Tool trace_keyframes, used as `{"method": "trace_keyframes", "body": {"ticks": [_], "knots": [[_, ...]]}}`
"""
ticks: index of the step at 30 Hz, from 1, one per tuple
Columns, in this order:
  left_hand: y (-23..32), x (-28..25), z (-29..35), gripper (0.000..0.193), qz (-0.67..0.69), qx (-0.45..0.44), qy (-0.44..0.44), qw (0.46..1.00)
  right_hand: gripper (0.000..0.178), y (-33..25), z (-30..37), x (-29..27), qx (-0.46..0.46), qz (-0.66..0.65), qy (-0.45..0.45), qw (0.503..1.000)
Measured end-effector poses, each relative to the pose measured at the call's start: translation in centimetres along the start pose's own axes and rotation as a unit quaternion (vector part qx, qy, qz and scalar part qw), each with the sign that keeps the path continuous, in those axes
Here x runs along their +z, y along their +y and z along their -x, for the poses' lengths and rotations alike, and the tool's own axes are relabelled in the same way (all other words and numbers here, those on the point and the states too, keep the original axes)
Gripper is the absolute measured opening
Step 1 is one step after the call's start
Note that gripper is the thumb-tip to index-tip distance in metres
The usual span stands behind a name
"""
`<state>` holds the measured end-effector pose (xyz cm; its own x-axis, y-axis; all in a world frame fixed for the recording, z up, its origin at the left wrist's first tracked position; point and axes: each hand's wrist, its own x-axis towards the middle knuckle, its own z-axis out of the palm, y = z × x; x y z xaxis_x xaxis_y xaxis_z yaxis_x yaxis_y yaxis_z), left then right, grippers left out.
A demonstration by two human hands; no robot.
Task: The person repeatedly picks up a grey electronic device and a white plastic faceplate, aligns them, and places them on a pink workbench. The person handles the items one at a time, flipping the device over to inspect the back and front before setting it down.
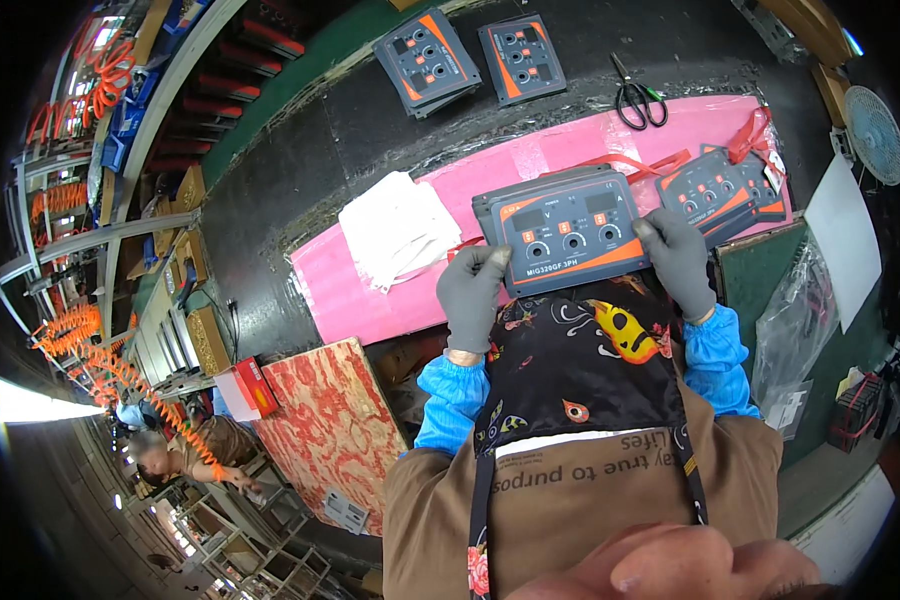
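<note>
My left hand (470, 297) and my right hand (678, 262), both in grey gloves, pinch the two side edges of a dark grey and orange control panel faceplate (570, 262). It has round holes and small windows and tilts toward me at the near edge of a pink sheet (355, 290). More faceplates show behind its far edge. Right of it lies another pile of faceplates (705, 200), with red ribbon (748, 137) by it. White sheets of paper (395, 228) lie left of my left hand. Beyond the pink sheet rest black-handled scissors (632, 100).
Two more faceplate stacks, a left one (430, 62) and a right one (522, 60), sit at the far side. A red-patterned board (325, 425) and a red box (255, 388) are at left. Clear plastic (795, 310) hangs at right. Another person (210, 450) is at far left.
</note>
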<state>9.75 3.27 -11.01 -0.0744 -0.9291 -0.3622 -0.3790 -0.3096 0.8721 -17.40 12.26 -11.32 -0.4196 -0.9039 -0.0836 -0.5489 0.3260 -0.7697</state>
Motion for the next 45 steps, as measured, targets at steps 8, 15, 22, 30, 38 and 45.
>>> {"method": "trace_keyframes", "body": {"ticks": [8, 15, 22, 30, 38, 45], "knots": [[-0.5, 0.2, -0.2, 0.026, 0.027, 0.002, 0.002, 1.0, 0.022, -0.1, 0.2, 0.3, -0.003, -0.005, 0.014, 1.0], [-0.6, 0.2, -0.2, 0.025, 0.022, -0.007, 0.002, 1.0, 0.021, -0.2, 0.5, 0.4, -0.013, 0.039, 0.02, 0.999], [-0.8, 0.1, 0.1, 0.026, 0.042, 0.002, 0.008, 0.999, 0.018, 0.0, 0.5, 0.7, -0.03, 0.04, 0.019, 0.999], [-1.1, 0.3, -0.1, 0.024, 0.037, 0.013, 0.015, 0.999, 0.018, -0.1, 0.6, 0.8, -0.03, 0.017, 0.026, 0.999], [-0.1, 0.5, 0.3, 0.023, 0.025, 0.003, 0.022, 0.999, 0.018, 0.0, 0.7, 1.0, -0.049, 0.029, 0.042, 0.997], [-0.4, 0.4, 0.1, 0.024, 0.019, -0.001, 0.02, 1.0, 0.016, 0.0, 0.6, 0.9, -0.047, 0.04, 0.039, 0.997]]}}
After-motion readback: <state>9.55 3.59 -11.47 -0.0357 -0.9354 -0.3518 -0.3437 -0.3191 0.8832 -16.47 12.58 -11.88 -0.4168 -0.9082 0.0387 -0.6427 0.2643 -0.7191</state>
